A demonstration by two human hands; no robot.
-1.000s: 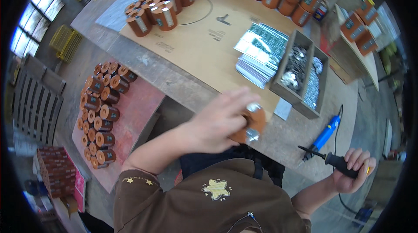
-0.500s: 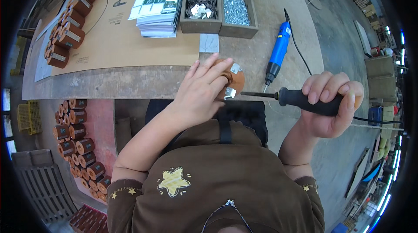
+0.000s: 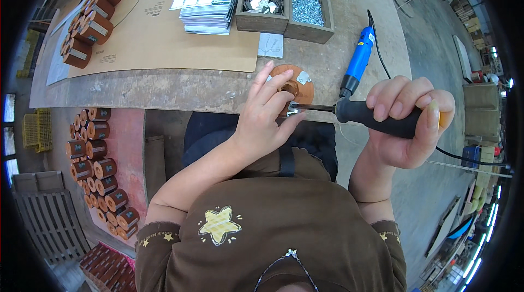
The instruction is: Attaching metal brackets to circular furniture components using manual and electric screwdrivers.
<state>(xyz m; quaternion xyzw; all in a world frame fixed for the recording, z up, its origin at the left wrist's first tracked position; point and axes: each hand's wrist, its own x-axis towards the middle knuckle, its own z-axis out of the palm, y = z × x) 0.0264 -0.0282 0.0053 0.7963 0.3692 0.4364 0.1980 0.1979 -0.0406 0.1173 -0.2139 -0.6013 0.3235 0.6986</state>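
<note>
Brown spool is lying before the left-pointing screwdriver; left hand is clasping the spool, right hand the screwdriver.

Brown short-sleeved shirt, yellow star print, starred sleeve hems, thin chain necklace

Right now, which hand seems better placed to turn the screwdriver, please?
Probably the right hand: it grips the black screwdriver, whose tip is at a metal tab on the brown spool; the left hand holds that spool.
</note>
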